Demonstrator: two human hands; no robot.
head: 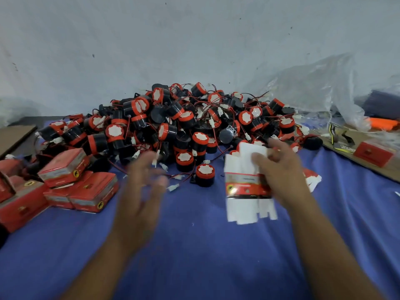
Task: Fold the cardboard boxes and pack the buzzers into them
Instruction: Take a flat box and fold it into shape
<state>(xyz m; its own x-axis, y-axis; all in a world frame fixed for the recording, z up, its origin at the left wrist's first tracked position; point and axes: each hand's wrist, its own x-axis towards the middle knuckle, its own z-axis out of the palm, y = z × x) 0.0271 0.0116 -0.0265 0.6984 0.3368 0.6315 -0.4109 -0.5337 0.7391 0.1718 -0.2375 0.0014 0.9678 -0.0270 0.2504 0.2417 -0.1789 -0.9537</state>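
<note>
The right hand [279, 167] gripped a flattened box [246, 185] in its fingers just before the buzzer heap [184, 122], while the blurred left hand [142, 187] hovered empty, fingers spread, so folding looked barely begun and would next need that hand to open the flaps.

Soft, even light is falling with faint shadows, the left hand [141, 191] is blurring, and frame edges are bowing.

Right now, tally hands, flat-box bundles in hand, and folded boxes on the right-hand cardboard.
Hands: 2, left hand, right hand
Bundles in hand: 1, flat-box bundle
Folded boxes: 1, red box on the cardboard
Total: 4
</note>
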